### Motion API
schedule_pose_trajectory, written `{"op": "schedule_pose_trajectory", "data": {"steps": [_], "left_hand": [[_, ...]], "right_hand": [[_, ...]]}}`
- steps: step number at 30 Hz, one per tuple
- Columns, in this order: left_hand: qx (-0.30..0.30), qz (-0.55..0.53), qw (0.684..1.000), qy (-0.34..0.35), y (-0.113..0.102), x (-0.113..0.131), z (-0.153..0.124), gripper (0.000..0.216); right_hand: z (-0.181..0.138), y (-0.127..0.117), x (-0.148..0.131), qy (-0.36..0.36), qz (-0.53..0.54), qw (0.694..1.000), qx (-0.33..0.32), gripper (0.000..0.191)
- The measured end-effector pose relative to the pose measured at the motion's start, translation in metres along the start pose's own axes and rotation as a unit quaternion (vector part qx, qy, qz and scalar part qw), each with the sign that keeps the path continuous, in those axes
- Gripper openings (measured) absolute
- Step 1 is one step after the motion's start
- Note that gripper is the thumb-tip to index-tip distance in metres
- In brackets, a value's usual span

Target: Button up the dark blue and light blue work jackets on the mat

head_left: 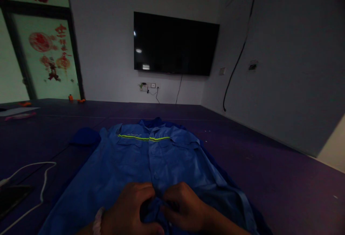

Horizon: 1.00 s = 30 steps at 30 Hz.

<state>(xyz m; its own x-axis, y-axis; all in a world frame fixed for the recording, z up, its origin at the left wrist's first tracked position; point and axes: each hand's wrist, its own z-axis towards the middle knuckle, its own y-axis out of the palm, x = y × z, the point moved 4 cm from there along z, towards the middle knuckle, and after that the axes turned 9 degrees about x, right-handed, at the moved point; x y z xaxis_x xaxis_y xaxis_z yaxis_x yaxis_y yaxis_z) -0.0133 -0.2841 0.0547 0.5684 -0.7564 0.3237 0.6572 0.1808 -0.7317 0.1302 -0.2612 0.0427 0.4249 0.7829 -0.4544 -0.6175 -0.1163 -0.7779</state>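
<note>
A blue work jacket [129, 163] with a yellow-green stripe across its chest lies spread out, front side up, on a purple surface. Its collar points away from me and darker blue cloth shows round its edges. Low on the front placket, my left hand [132, 206] pinches the fabric between thumb and fingers; a pale band circles that wrist. Close beside it, my right hand [184, 206] is closed on the same strip of cloth, with a bunched fold between the two hands. Whether a button sits under the fingertips is hidden.
Left of the jacket is a dark blue cap [85, 136]. A white cable [44, 181] runs past a dark phone-like slab [13, 197]. Small orange objects [70, 97] stand near the glass door [48, 51]. A television [175, 44] hangs on the far wall.
</note>
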Motion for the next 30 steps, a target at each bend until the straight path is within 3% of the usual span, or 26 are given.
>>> {"op": "schedule_pose_trajectory", "data": {"steps": [6,18,24,30], "left_hand": [[0.005,0.047,0.998,-0.039,0.001,0.001,0.003,0.017],[0.014,0.021,0.999,0.025,-0.005,0.009,0.001,0.020],[0.036,0.018,0.999,0.036,-0.003,0.008,0.002,0.008],[0.064,-0.049,0.996,0.033,-0.003,0.010,0.004,0.009]], "right_hand": [[0.000,0.003,0.005,0.021,0.007,1.000,0.002,0.022],[0.002,0.007,0.012,0.040,0.039,0.998,0.001,0.030],[0.002,0.006,0.013,0.055,0.058,0.997,0.004,0.029],[0.002,0.007,0.015,0.060,0.061,0.996,0.002,0.031]]}}
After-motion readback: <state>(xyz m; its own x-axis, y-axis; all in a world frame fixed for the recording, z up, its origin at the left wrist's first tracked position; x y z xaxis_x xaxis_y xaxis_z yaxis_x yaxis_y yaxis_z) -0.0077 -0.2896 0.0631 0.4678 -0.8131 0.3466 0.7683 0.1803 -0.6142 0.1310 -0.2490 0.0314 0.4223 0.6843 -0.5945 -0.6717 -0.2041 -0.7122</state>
